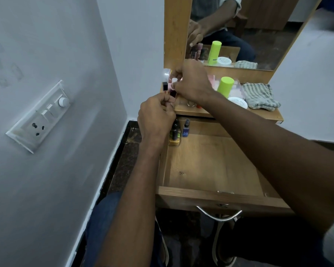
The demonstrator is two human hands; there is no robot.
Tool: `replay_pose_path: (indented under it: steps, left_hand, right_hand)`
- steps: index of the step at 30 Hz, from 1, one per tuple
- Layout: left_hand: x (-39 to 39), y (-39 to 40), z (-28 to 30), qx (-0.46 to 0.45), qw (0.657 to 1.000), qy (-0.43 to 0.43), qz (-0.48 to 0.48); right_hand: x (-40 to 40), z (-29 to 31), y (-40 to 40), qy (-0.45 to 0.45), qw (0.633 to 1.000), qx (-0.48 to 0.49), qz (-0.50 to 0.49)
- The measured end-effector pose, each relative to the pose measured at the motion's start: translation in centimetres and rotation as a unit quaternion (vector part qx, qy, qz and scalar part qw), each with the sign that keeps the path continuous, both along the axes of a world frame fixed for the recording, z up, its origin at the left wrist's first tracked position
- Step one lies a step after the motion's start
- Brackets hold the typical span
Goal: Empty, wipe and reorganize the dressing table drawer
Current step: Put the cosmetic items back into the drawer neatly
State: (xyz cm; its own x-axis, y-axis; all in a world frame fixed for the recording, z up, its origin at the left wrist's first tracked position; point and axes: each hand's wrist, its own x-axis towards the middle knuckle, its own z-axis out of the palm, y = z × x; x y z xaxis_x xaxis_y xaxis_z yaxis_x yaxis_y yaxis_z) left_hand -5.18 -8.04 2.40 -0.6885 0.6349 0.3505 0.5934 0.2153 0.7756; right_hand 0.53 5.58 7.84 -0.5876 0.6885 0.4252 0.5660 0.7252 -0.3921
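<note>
The wooden drawer (210, 170) is pulled out, its floor mostly bare. In its back left corner stand several small dark bottles (175, 130) and a blue spray bottle (186, 128). Above the tabletop's left end, my right hand (193, 81) pinches a small pink-capped bottle (174, 81) among other small bottles. My left hand (155, 116) is curled just below it, fingertips pinching something small that I cannot make out. A green cylinder (225, 86), a white jar (238, 102) and a striped grey cloth (260, 96) sit on the tabletop (262, 114).
A mirror (258, 31) in a wooden frame rises behind the tabletop. The wall at left carries a switch and socket plate (41, 116). The drawer's metal handle (219, 215) juts toward my knees. Dark floor lies between wall and table.
</note>
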Motion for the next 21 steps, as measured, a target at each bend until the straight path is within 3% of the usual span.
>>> replay_pose_path:
  steps: [12, 17, 21]
  left_hand:
    - [-0.3, 0.1, -0.3, 0.045, 0.998, -0.024, 0.028]
    - [-0.5, 0.1, -0.8, 0.035, 0.998, -0.051, 0.024]
    - [-0.8, -0.1, -1.6, -0.015, 0.996, -0.085, -0.001]
  right_hand:
    - [5.7, 3.3, -4.7, 0.136, 0.990, 0.019, 0.031]
    - [8.8, -1.7, -9.2, 0.035, 0.998, 0.035, 0.044]
    - [9.5, -6.2, -10.2, -0.057, 0.997, -0.060, 0.009]
